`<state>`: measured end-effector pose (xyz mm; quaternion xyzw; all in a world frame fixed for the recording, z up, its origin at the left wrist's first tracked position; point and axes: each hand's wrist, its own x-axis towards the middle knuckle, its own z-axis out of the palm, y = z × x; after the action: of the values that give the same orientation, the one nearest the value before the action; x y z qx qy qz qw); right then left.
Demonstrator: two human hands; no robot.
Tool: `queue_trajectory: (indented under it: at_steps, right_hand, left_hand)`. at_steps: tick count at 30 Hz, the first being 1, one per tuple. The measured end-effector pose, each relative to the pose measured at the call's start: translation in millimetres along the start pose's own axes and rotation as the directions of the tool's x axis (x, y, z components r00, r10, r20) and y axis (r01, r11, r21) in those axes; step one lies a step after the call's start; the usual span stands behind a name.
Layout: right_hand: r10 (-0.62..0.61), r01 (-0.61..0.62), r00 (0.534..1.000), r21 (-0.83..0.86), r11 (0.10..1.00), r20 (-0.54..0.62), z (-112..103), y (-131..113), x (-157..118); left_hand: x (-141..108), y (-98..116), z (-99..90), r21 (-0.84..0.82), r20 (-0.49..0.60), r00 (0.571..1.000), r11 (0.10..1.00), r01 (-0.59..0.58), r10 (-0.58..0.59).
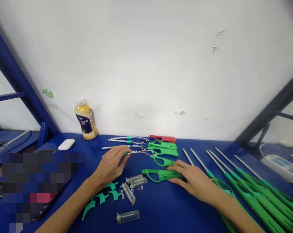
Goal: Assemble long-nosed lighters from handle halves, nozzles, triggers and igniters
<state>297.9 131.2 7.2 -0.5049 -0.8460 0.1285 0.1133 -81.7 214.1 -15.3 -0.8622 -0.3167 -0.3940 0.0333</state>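
My left hand (113, 163) pinches a metal rod (134, 151) with thin white wires running right from it. My right hand (185, 176) grips the rear end of a green lighter shell (161, 175), whose inner side faces up on the blue table. Just behind that shell lies another green shell (164, 161), with more green shells (163, 149) and a red shell (164, 139) farther back. Several wired metal rods (119, 140) lie behind my left hand. Clear fuel tanks (129, 194) and small metal clips sit between my hands, nearer to me, beside teal triggers (102, 198).
Several long green lighters (253, 197) with metal rods lie at the right. A yellow bottle (86, 119) stands by the wall, near a white case (66, 144). One clear tank (128, 216) lies near the front. A dark, partly pixelated object (45, 151) is at the left.
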Motion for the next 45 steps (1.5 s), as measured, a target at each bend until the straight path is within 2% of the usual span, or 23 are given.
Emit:
queue_trajectory:
  at_steps: [11,19,32,38,42,45]
  right_hand:
    - [0.012,-0.013,1.0,0.027,1.0,0.025,-10,-8,2]
    - [0.044,-0.045,0.999,0.024,0.999,0.03,-9,-3,3]
    - [0.012,-0.013,1.0,0.031,0.999,0.021,-6,3,2]
    - [0.029,-0.031,0.999,0.108,0.994,0.014,-19,5,-3]
    - [0.002,-0.015,0.997,0.176,0.984,0.078,-33,-10,-8]
    - [-0.093,0.06,0.985,0.216,0.975,0.148,-33,-36,-13]
  left_hand:
    - [2,6,4.7,-0.014,0.01,1.0,1.0,-0.027,0.028]
    - [4,18,3.3,-0.047,-0.005,0.996,0.995,-0.093,0.093]
    - [11,33,-0.3,-0.011,0.01,0.994,0.994,-0.11,0.11]
    - [12,34,-4.1,0.012,-0.043,0.994,0.995,-0.098,0.098]
    - [14,29,-5.5,0.033,-0.112,0.992,0.998,-0.055,0.059]
    - [15,25,-8.7,0.061,-0.141,0.989,0.997,-0.04,0.048]
